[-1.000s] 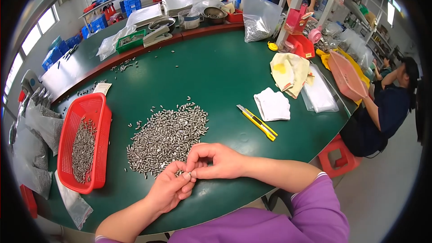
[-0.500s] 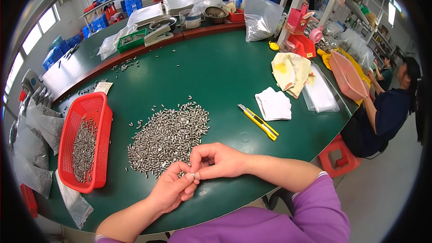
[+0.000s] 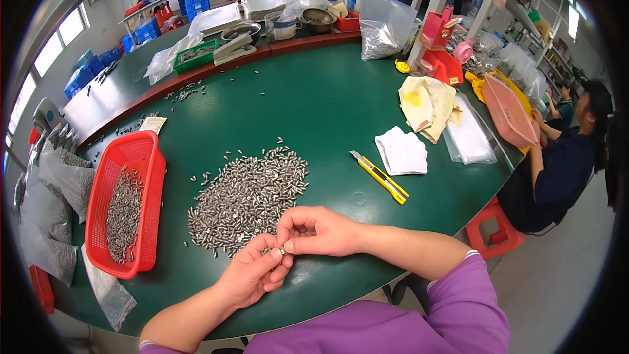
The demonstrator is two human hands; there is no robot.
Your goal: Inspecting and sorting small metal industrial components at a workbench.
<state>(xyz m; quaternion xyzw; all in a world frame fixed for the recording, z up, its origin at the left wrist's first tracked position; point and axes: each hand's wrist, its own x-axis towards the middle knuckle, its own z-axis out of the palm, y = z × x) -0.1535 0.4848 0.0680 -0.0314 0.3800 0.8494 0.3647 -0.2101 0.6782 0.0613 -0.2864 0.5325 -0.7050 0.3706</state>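
Observation:
Close together at the near edge of a heap of small metal pins, my two hands meet fingertip to fingertip. Between the thumb and fingers of my left hand is one small metal pin, mostly covered by the fingers. My right hand pinches at the same pin from the right, its other fingers curled in. Left of the heap stands a red plastic basket, partly filled with similar pins.
Right of the heap lie a yellow utility knife, a folded white cloth, a stained cream cloth and clear plastic bags. Filled bags line the left edge. A co-worker sits at the right beside a pink basket.
Both hands stay almost in place, with slight finger movement around the pin, which shows a little more between the fingertips. The whole view has shifted slightly.

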